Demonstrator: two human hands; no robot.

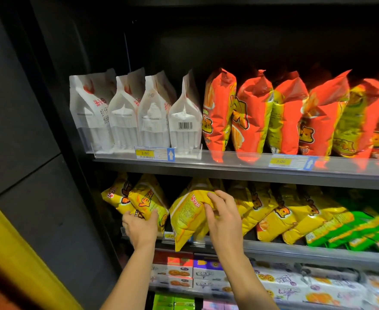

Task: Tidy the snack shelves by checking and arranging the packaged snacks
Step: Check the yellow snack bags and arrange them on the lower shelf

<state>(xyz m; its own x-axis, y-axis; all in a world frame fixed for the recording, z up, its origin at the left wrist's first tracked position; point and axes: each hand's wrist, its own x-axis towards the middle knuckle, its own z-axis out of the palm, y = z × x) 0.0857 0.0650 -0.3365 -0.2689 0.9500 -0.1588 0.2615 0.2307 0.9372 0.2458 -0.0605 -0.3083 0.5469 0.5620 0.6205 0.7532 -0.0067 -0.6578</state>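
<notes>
On the middle shelf [296, 249] stand several yellow snack bags. My left hand [139, 227] grips the lower end of a yellow bag [146, 198] at the shelf's left end. My right hand [224, 215] pinches the top corner of another yellow bag [186, 218], which hangs tilted with its bottom over the shelf's front edge. More yellow bags [271, 211] lean to the right of it, then green bags [363, 229].
The upper shelf [228, 168] carries white pouches [126, 115] on the left and orange-red bags [280, 115] on the right, with price tags [145, 153] on its rail. Boxed cookies [179, 271] fill the shelf below. A dark cabinet wall [38, 153] closes the left side.
</notes>
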